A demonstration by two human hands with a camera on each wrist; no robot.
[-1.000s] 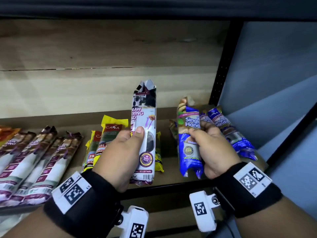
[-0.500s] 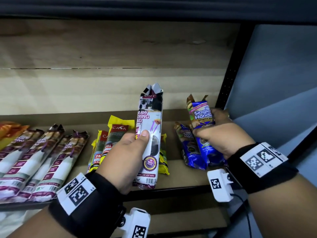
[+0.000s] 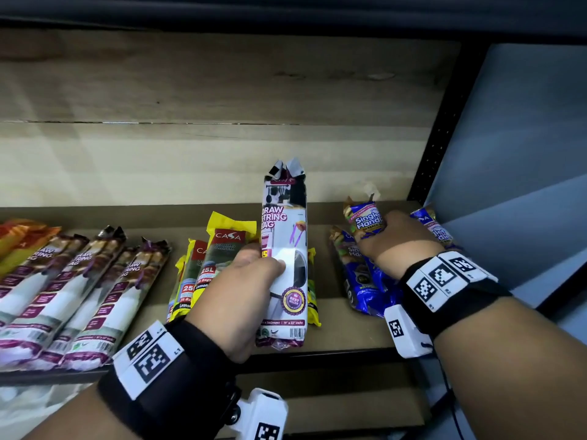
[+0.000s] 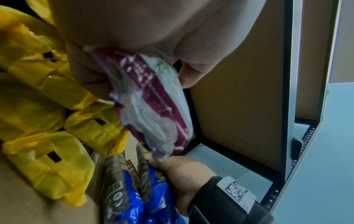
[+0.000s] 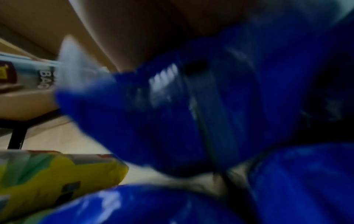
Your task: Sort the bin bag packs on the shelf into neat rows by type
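My left hand (image 3: 254, 274) grips a white and purple draw string bag pack (image 3: 284, 258), held upright above the shelf's front edge; in the left wrist view the draw string pack (image 4: 153, 106) hangs from my fingers. My right hand (image 3: 394, 239) holds a blue single handle pack (image 3: 365, 219) low over the shelf at the right, next to other blue packs (image 3: 359, 274). The right wrist view is blurred and filled by the blue pack (image 5: 191, 106). Yellow packs (image 3: 219, 258) lie behind my left hand. A row of draw string packs (image 3: 79, 287) lies at the left.
The wooden shelf (image 3: 336, 331) has a black metal front rail and a black upright post (image 3: 438, 134) at the right. Orange packs (image 3: 22, 233) lie at the far left. A grey wall (image 3: 524, 154) stands right of the post.
My right hand has carried the blue pack to the right and back, down among the other blue packs. My left hand has kept the draw string pack upright, almost in place.
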